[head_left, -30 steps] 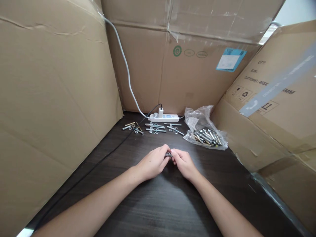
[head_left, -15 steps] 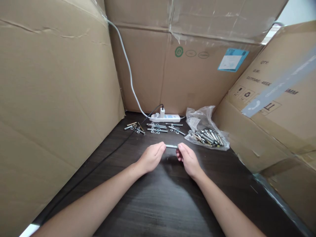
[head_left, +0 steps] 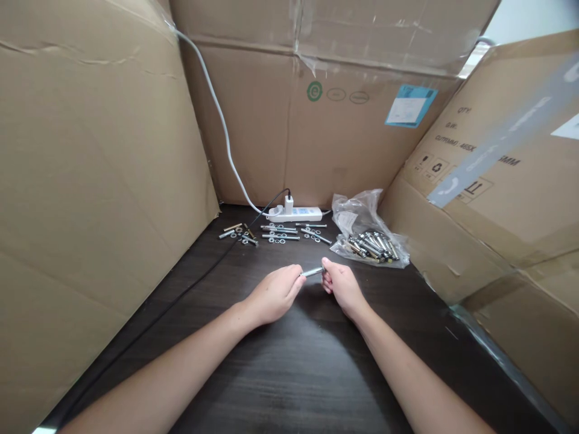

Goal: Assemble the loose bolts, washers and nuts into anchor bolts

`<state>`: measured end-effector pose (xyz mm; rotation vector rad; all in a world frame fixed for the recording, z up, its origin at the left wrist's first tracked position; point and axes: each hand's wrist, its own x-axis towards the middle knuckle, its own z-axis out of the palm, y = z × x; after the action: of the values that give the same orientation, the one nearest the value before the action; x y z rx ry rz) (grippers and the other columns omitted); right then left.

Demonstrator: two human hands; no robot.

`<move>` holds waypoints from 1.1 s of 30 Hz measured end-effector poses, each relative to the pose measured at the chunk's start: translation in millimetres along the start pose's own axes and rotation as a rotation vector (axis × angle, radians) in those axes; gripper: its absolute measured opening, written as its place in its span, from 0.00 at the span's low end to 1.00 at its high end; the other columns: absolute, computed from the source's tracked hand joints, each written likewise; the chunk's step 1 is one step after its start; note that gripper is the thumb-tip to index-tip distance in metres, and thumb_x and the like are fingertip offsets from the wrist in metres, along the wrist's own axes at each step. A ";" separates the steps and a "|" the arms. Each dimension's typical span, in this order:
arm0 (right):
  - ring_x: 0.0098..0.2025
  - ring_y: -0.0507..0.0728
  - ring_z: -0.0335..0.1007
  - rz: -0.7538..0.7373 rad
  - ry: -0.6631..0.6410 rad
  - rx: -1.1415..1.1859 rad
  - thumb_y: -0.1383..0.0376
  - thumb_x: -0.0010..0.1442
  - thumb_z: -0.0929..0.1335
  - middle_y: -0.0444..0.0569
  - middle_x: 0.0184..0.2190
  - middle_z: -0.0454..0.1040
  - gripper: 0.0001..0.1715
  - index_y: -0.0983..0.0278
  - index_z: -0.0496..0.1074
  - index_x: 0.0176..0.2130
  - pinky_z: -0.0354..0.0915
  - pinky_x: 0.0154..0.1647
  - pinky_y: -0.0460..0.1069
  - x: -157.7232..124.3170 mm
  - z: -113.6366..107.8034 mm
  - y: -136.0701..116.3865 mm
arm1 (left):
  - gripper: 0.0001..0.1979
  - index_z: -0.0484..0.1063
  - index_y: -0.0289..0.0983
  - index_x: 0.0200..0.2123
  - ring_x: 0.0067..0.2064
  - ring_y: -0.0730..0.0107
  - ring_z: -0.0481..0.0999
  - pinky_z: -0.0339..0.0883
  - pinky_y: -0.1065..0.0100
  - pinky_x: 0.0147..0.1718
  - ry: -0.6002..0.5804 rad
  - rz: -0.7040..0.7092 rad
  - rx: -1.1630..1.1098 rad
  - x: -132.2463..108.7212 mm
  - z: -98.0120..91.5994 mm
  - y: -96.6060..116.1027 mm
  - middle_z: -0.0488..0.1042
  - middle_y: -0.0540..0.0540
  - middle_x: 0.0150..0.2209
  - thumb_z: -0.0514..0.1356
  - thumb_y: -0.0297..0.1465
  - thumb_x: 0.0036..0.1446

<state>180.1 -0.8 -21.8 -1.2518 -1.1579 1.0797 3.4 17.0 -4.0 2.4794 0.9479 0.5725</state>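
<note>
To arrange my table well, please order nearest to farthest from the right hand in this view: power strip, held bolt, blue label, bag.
1. Held bolt: gripped by the right hand.
2. Bag: just beyond, mostly right.
3. Power strip: farther back, leftward.
4. Blue label: high on the back box.

- Left hand point(head_left: 275, 294) is bare, its back smooth and rounded
- Left forearm point(head_left: 181, 374) is bare as far as it shows, tapering
- Right hand point(head_left: 344, 290) is bare too
- Right forearm point(head_left: 404, 367) is bare and tapers likewise
</note>
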 end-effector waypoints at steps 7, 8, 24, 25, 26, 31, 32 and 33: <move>0.23 0.50 0.61 -0.160 -0.031 -0.135 0.50 0.61 0.63 0.43 0.24 0.66 0.19 0.63 0.68 0.33 0.60 0.25 0.46 -12.3 11.3 -0.9 | 0.15 0.66 0.37 0.34 0.34 0.67 0.71 0.61 0.68 0.34 -0.056 -0.002 0.058 -0.7 5.8 0.0 0.73 0.47 0.34 0.44 0.36 0.67; 0.24 0.50 0.62 -0.165 -0.050 -0.135 0.51 0.61 0.63 0.44 0.26 0.68 0.18 0.63 0.69 0.36 0.61 0.26 0.46 -14.6 14.4 -0.2 | 0.15 0.67 0.37 0.36 0.36 0.67 0.72 0.62 0.68 0.35 -0.041 -0.002 0.028 -0.9 6.6 -1.0 0.74 0.47 0.35 0.43 0.36 0.67; 0.34 0.61 0.71 -0.238 0.471 -1.236 0.56 0.56 0.65 0.55 0.33 0.78 0.17 0.65 0.79 0.33 0.61 0.35 0.51 57.3 -143.0 -21.5 | 0.14 0.66 0.38 0.27 0.31 0.70 0.70 0.58 0.70 0.31 -0.063 -0.038 -0.011 -0.2 -1.0 -0.8 0.72 0.50 0.29 0.47 0.33 0.63; 0.34 0.61 0.72 -0.171 0.477 -1.268 0.56 0.55 0.66 0.55 0.32 0.78 0.17 0.64 0.79 0.33 0.61 0.35 0.51 61.2 -153.5 -19.6 | 0.14 0.66 0.38 0.27 0.31 0.70 0.70 0.57 0.70 0.30 -0.066 -0.037 -0.010 -0.1 -1.3 -1.0 0.72 0.50 0.29 0.47 0.32 0.63; 0.34 0.62 0.72 -0.118 0.486 -1.279 0.56 0.55 0.66 0.55 0.32 0.79 0.17 0.63 0.79 0.33 0.61 0.34 0.51 64.1 -161.3 -17.2 | 0.13 0.66 0.38 0.27 0.31 0.70 0.70 0.57 0.70 0.30 -0.069 -0.037 -0.008 0.1 -1.7 -1.2 0.72 0.50 0.29 0.47 0.32 0.63; 0.36 0.61 0.73 -0.069 0.452 -1.204 0.55 0.54 0.66 0.55 0.33 0.79 0.18 0.63 0.80 0.35 0.62 0.36 0.51 67.8 -175.9 -4.0 | 0.12 0.66 0.38 0.28 0.31 0.71 0.70 0.57 0.71 0.29 -0.090 -0.040 -0.005 0.0 -3.9 -2.3 0.72 0.51 0.30 0.48 0.31 0.62; 0.36 0.61 0.73 -0.066 0.451 -1.191 0.55 0.54 0.66 0.55 0.34 0.79 0.19 0.63 0.80 0.36 0.62 0.36 0.51 67.1 -176.5 -2.9 | 0.12 0.66 0.38 0.28 0.31 0.71 0.70 0.57 0.70 0.29 -0.091 -0.042 -0.007 -0.1 -4.1 -2.5 0.73 0.50 0.30 0.48 0.31 0.62; 0.36 0.61 0.73 -0.063 0.455 -1.185 0.55 0.54 0.66 0.55 0.34 0.79 0.19 0.63 0.80 0.36 0.62 0.36 0.51 66.2 -176.6 -2.7 | 0.12 0.66 0.38 0.28 0.31 0.70 0.70 0.57 0.70 0.30 -0.091 -0.044 -0.010 -0.3 -4.1 -2.8 0.73 0.50 0.30 0.48 0.31 0.62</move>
<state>363.1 43.7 -12.4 -2.1707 -1.4771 -0.0860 -0.4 19.6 -2.1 2.4468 0.9594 0.4455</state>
